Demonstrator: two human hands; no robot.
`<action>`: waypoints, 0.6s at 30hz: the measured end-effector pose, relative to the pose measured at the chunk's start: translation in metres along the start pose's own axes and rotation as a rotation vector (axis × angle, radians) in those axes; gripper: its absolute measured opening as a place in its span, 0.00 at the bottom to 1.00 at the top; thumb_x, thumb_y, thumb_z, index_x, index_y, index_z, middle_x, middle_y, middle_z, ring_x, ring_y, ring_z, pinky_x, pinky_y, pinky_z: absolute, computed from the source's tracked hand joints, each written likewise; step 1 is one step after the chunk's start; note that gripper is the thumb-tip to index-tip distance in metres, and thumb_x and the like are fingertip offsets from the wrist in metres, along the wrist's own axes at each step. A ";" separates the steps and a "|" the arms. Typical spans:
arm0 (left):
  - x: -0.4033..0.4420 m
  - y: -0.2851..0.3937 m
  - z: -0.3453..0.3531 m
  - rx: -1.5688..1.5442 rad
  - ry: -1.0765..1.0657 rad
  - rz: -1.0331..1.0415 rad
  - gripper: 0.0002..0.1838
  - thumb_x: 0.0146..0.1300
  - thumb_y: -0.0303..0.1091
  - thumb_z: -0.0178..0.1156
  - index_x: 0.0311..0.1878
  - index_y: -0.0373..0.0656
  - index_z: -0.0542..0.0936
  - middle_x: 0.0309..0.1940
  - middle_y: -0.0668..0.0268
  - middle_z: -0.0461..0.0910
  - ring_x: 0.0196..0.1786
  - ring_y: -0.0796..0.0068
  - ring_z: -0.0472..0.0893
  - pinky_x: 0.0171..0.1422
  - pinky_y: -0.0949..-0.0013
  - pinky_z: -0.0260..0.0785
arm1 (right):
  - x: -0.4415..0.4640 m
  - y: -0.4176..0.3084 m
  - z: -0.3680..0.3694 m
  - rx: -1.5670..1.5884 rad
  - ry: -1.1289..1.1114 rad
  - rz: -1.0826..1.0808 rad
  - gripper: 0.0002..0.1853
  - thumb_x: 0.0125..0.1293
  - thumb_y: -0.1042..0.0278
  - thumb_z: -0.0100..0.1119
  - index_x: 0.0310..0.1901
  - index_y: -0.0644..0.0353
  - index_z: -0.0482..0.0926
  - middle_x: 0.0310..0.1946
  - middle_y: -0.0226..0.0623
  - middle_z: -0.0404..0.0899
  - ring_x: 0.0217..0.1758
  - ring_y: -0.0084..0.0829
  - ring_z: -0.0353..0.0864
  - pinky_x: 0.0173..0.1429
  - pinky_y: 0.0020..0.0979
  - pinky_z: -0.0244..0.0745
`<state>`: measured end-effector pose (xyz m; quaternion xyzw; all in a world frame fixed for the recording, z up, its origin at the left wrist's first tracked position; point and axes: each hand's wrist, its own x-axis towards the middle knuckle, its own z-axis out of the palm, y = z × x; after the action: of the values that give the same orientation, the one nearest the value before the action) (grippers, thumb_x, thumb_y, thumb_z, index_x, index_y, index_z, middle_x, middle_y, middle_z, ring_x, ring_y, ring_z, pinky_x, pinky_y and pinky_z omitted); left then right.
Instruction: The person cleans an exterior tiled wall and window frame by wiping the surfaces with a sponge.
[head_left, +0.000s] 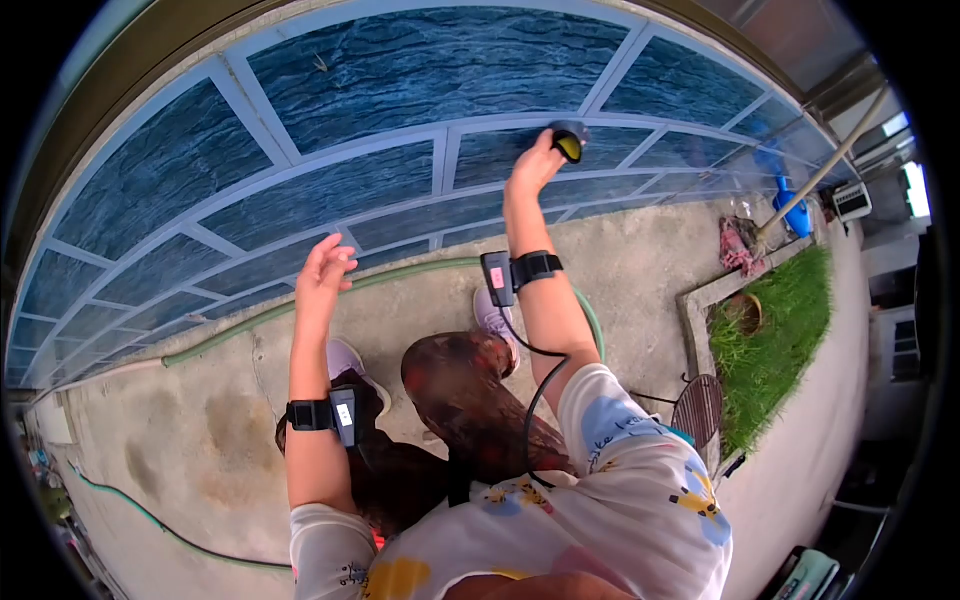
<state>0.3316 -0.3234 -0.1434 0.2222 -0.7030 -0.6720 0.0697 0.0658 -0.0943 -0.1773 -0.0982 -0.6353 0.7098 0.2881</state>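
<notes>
My right hand (537,165) is closed around a rounded black-and-yellow pad (568,146) and holds it against the blue tiled wall (440,65). The wall has dark blue wavy-patterned tiles with pale joints between them. Whether the pad is a sponge or a brush I cannot tell. Lower and to the left, my left hand (326,272) is held in front of the wall with its fingers apart and nothing in them. A black strap with a small box sits on each of my forearms.
A green hose (270,315) runs along the foot of the wall over the concrete floor (215,430). To the right are a wooden pole (835,155), a blue plastic container (793,208), a red cloth (738,246), a round grate (698,411) and a kerbed grass bed (785,340).
</notes>
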 end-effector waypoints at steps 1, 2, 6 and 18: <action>-0.001 0.003 0.000 -0.006 -0.014 0.014 0.20 0.66 0.36 0.51 0.60 0.43 0.69 0.49 0.67 0.77 0.47 0.77 0.77 0.44 0.74 0.69 | 0.029 -0.015 -0.006 0.079 0.057 0.025 0.33 0.68 0.63 0.46 0.67 0.74 0.47 0.70 0.56 0.45 0.74 0.46 0.41 0.73 0.34 0.40; -0.003 0.005 0.001 -0.005 -0.016 0.021 0.21 0.66 0.37 0.52 0.60 0.43 0.69 0.49 0.66 0.77 0.47 0.77 0.77 0.44 0.74 0.69 | 0.049 -0.033 -0.009 0.089 0.077 0.008 0.33 0.68 0.62 0.46 0.67 0.74 0.47 0.70 0.55 0.45 0.74 0.47 0.43 0.73 0.34 0.41; -0.004 0.007 0.002 0.007 -0.057 0.074 0.21 0.65 0.37 0.52 0.61 0.43 0.69 0.49 0.66 0.77 0.47 0.76 0.77 0.44 0.74 0.69 | 0.029 -0.100 0.030 -0.013 0.201 -0.374 0.31 0.66 0.67 0.45 0.69 0.65 0.50 0.71 0.53 0.38 0.74 0.50 0.39 0.73 0.40 0.38; 0.009 -0.009 0.000 0.011 -0.004 0.033 0.20 0.65 0.34 0.51 0.60 0.42 0.69 0.48 0.64 0.78 0.46 0.76 0.78 0.40 0.74 0.70 | -0.064 -0.131 0.042 -0.448 -0.657 -1.449 0.32 0.47 0.80 0.54 0.57 0.42 0.73 0.65 0.34 0.62 0.69 0.40 0.58 0.66 0.45 0.56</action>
<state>0.3251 -0.3272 -0.1544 0.2096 -0.7104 -0.6673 0.0783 0.1337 -0.1604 -0.0584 0.4930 -0.7196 0.1970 0.4476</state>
